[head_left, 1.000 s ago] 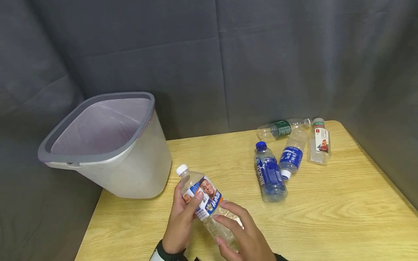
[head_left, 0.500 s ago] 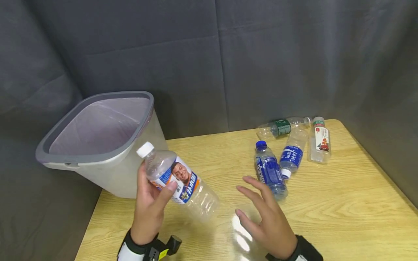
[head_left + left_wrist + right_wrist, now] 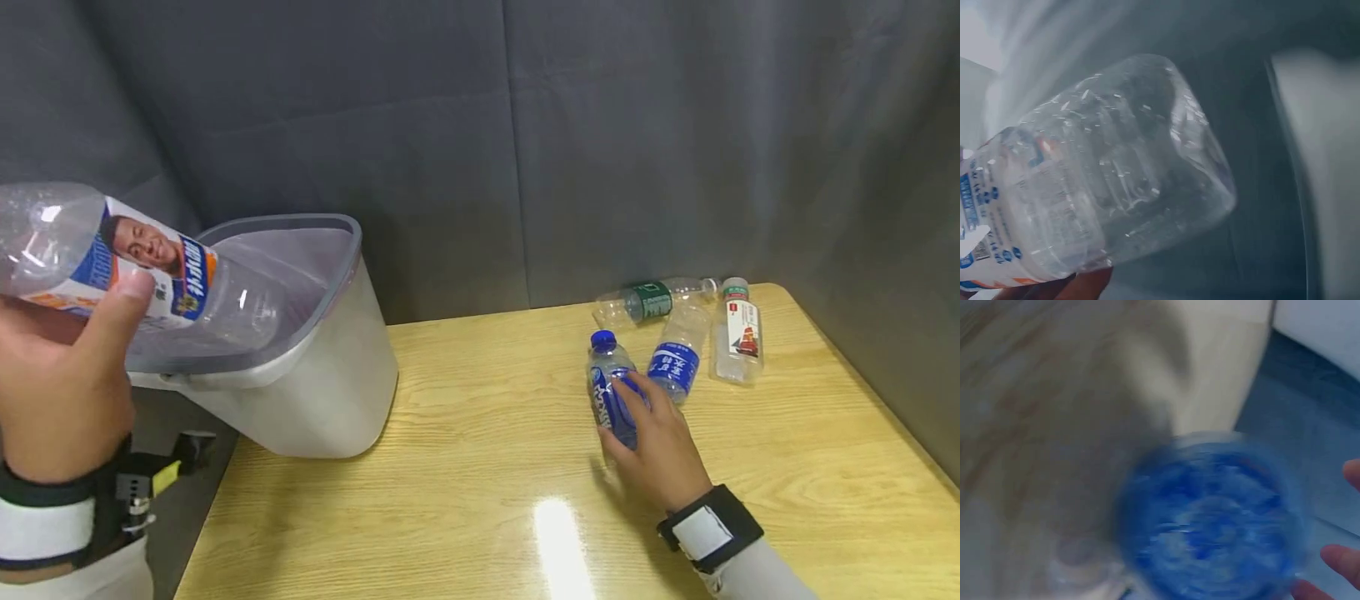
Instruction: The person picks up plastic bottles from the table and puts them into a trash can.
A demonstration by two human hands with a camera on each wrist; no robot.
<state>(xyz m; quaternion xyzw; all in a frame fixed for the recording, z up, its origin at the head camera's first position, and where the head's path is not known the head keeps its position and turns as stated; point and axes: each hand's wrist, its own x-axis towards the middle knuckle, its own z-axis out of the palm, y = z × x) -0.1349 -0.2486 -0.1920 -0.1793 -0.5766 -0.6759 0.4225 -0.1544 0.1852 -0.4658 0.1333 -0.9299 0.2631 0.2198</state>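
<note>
My left hand [image 3: 71, 375] grips a clear plastic bottle [image 3: 142, 262] by its white, blue and orange label, thumb on top. In the head view the bottle's base overlaps the bin opening; its neck is cut off at the left edge. The left wrist view shows the ribbed clear base of this bottle [image 3: 1129, 162]. On the right, my right hand [image 3: 660, 446] reaches over a blue-labelled bottle [image 3: 607, 379] with a blue cap, fingers spread above it and thumb at its near left side. In the right wrist view, fingertips [image 3: 1341, 559] show beside the blurred blue bottle.
A light bin [image 3: 352, 400] with a grey rim and a liner stands at the left of the wooden table [image 3: 450, 500]. Beyond the right hand lie a green-labelled bottle [image 3: 651, 301], another blue-labelled bottle [image 3: 677, 358] and a white-labelled bottle [image 3: 741, 333]. A dark curtain hangs behind.
My left hand has carried the clear bottle left and up to the bin. My right hand has let go of that bottle and moved right, over the blue-capped bottle.
</note>
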